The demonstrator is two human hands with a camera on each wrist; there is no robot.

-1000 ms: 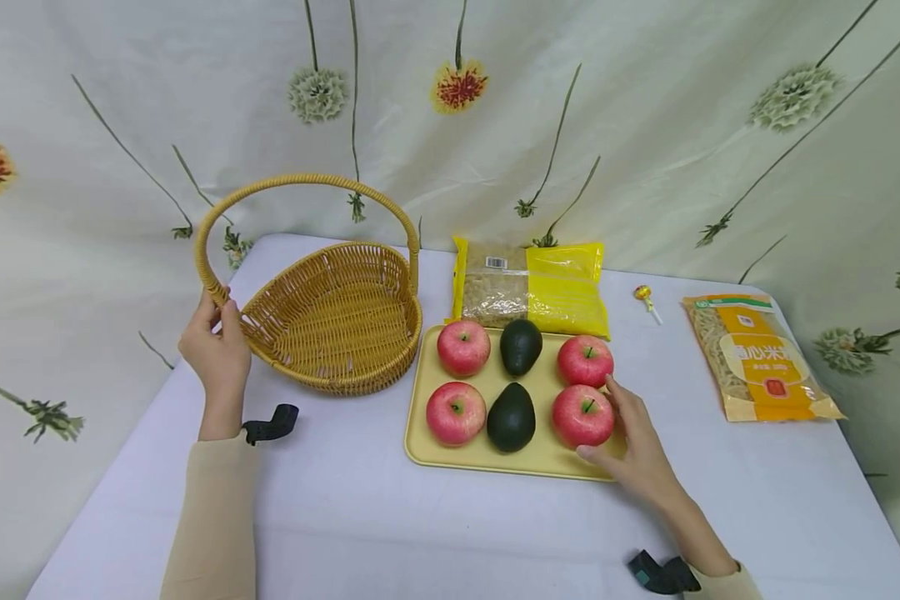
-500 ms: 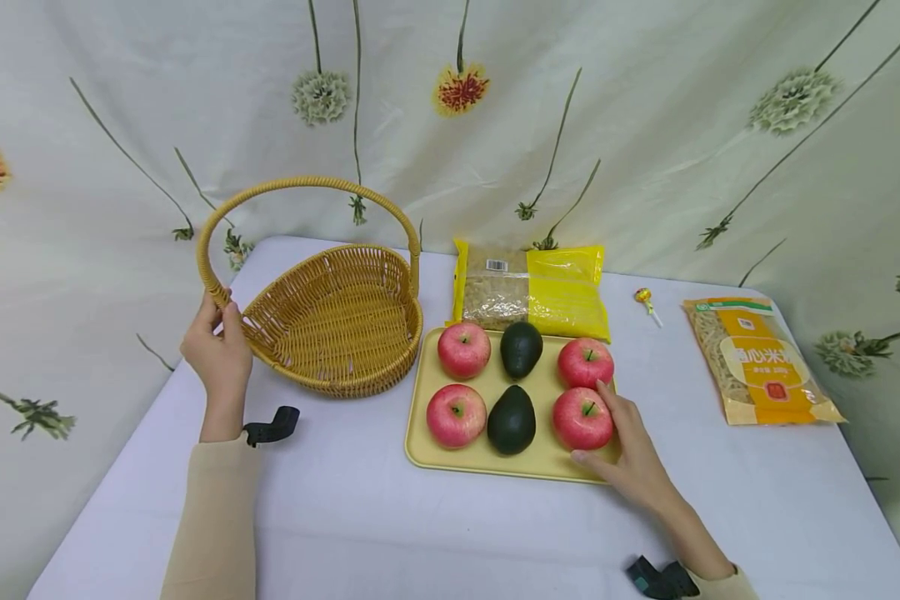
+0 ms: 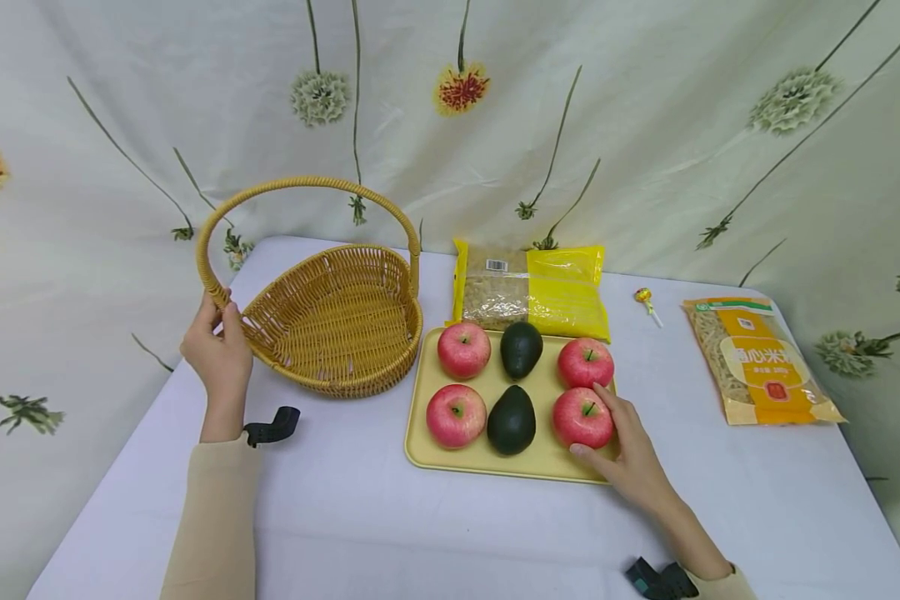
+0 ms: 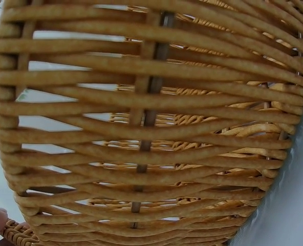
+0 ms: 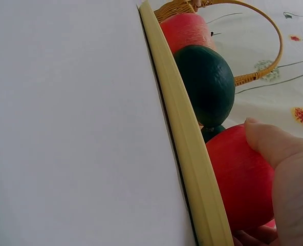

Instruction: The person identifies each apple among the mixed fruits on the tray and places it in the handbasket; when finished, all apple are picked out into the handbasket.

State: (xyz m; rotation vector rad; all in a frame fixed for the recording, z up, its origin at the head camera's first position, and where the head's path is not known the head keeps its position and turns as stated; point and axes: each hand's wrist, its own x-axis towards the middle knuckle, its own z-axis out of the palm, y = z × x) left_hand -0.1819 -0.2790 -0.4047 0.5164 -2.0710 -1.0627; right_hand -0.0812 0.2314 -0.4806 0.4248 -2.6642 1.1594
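My left hand (image 3: 221,346) pinches the lower left end of the wicker basket's handle, between thumb and fingers. The basket (image 3: 337,333) rests on the table with nothing inside. Its woven side (image 4: 141,113) fills the left wrist view, where only a fingertip shows. My right hand (image 3: 630,446) grips the front right apple (image 3: 582,418), which sits on the yellow tray (image 3: 547,467). In the right wrist view the thumb lies on that apple (image 5: 241,177), and fingers curl beneath it. Two dark green avocados (image 3: 512,419) stand in the tray's middle column, with more apples (image 3: 456,415) beside them.
A yellow packet (image 3: 566,292) lies behind the tray, touching its back edge. Farther right are a lollipop (image 3: 647,304) and an orange noodle bag (image 3: 765,358). A flowered cloth (image 3: 390,125) hangs behind the white table (image 3: 390,533).
My right hand has moved slightly left, closing around the front right apple. The left hand and basket have stayed in place.
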